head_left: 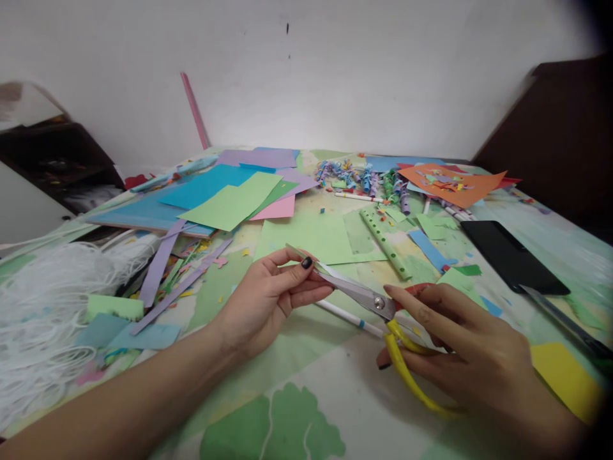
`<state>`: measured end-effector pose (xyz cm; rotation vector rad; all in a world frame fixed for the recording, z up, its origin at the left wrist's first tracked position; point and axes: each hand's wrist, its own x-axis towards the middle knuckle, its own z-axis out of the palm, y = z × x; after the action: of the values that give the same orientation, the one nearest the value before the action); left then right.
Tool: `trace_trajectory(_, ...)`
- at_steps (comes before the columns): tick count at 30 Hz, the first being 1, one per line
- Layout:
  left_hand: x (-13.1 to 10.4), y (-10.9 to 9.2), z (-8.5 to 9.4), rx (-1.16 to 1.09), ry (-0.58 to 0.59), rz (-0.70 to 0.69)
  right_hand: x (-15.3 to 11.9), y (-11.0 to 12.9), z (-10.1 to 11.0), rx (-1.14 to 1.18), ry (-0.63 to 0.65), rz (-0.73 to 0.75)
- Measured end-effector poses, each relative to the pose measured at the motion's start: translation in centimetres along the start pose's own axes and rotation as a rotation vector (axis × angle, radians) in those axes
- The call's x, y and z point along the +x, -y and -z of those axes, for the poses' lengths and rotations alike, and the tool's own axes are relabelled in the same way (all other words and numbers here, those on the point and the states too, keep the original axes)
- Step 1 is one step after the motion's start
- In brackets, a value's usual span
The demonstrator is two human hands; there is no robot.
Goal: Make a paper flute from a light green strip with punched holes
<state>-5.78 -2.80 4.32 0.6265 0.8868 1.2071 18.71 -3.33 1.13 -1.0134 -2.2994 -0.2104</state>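
Observation:
Yellow-handled scissors (378, 303) are in my right hand (460, 332), its fingers through and around the handles. The blades point left and lie slightly apart. My left hand (272, 297) pinches at a thin strip or blade edge near the scissor tips; its small size leaves unclear what exactly is held. Under the scissors a white stick (345, 313) with a blue band lies on the table. Just beyond my hands is a light green sheet (311, 239), and to its right a green paper roll (385, 246) with punched holes.
White cord (43, 319) is heaped at the left beside purple strips (160, 265). Coloured sheets (234, 198) lie behind. Curled paper pieces (368, 182) and an orange sheet (453, 183) are at the back right. A black phone (512, 255) and another blade (560, 316) lie right.

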Motion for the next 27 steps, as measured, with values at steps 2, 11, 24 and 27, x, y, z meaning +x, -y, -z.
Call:
trace_trajectory(2, -0.01, 0.01, 0.02, -0.006, 0.003, -0.001, 0.01, -0.05, -0.02, 0.0, 0.005, 0.007)
trace_trajectory(11, 0.04, 0.14, 0.21, -0.018, 0.019, -0.008, -0.09, -0.36, -0.09, 0.01, 0.028, -0.017)
trace_trajectory(24, 0.07, 0.09, 0.14, -0.009, 0.029, -0.051, 0.37, -0.26, 0.38, 0.0, 0.045, 0.038)
trace_trajectory(27, 0.04, 0.09, 0.06, -0.009, 0.014, -0.059, 0.18, -0.09, 0.11, 0.04, 0.021, -0.017)
